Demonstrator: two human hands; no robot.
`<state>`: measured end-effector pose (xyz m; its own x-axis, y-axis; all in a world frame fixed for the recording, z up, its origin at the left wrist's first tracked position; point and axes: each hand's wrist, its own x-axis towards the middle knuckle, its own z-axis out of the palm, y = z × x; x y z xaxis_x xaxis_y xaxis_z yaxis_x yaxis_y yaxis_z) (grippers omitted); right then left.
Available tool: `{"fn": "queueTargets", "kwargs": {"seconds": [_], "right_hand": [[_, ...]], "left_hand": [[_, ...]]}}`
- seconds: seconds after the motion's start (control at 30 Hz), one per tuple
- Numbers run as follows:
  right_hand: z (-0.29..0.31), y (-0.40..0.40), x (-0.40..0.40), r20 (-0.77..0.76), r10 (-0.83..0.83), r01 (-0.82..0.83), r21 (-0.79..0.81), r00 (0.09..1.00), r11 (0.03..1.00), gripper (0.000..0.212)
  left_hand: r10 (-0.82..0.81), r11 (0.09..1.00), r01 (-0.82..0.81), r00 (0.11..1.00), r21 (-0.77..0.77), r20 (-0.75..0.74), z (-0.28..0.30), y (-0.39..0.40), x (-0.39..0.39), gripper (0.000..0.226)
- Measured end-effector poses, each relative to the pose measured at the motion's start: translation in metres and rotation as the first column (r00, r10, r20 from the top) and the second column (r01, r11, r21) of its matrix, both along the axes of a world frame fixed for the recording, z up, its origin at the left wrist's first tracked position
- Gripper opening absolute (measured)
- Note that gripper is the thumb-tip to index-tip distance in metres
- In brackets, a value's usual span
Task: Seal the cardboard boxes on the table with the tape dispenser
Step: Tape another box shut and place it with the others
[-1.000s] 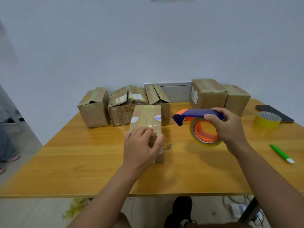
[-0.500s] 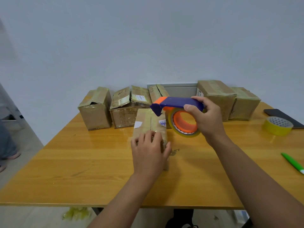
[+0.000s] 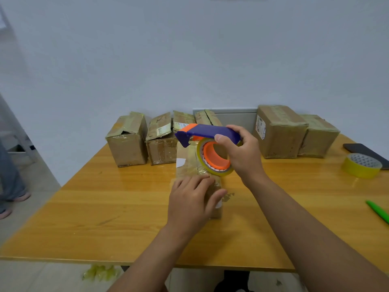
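Note:
A long cardboard box lies in the middle of the wooden table, its length running away from me. My left hand rests on its near end, fingers on top and thumb down the right side. My right hand grips the purple handle of the tape dispenser, which carries an orange hub and a roll of clear tape. The dispenser hangs just over the box's far half, its roll close to my left fingertips. Several more boxes stand along the back: one at left, an open-flapped one, two at right.
A yellow tape roll and a dark phone lie at the right edge, and a green pen nearer me. Crumpled tape scraps lie on the floor. A person's legs stand at far left.
My right hand carried the dispenser left from beside the box until it hangs over it. My left hand stayed on the box's near end.

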<state>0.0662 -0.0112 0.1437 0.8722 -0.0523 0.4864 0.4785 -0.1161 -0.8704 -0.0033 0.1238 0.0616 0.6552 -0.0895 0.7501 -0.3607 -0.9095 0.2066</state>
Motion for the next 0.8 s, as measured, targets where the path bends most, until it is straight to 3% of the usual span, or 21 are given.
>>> {"fn": "queueTargets", "kwargs": {"seconds": [0.27, 0.63, 0.8], "right_hand": [[0.001, -0.004, 0.001, -0.005, 0.031, -0.031, 0.008, 1.000, 0.999, 0.034], [0.000, -0.003, -0.005, 0.023, 0.019, -0.018, -0.030, 1.000, 0.999, 0.030], [-0.001, -0.003, -0.001, 0.030, -0.001, 0.003, -0.057, 1.000, 0.998, 0.034]], "left_hand": [[-0.063, 0.996, 0.060, 0.997, -0.064, -0.036, 0.009, 0.010, 0.008, 0.032], [-0.049, 0.995, 0.038, 0.991, 0.090, 0.122, -0.010, 0.012, 0.013, 0.028], [-0.094, 0.995, 0.091, 0.993, 0.042, 0.074, -0.010, 0.014, 0.008, 0.035]]}}
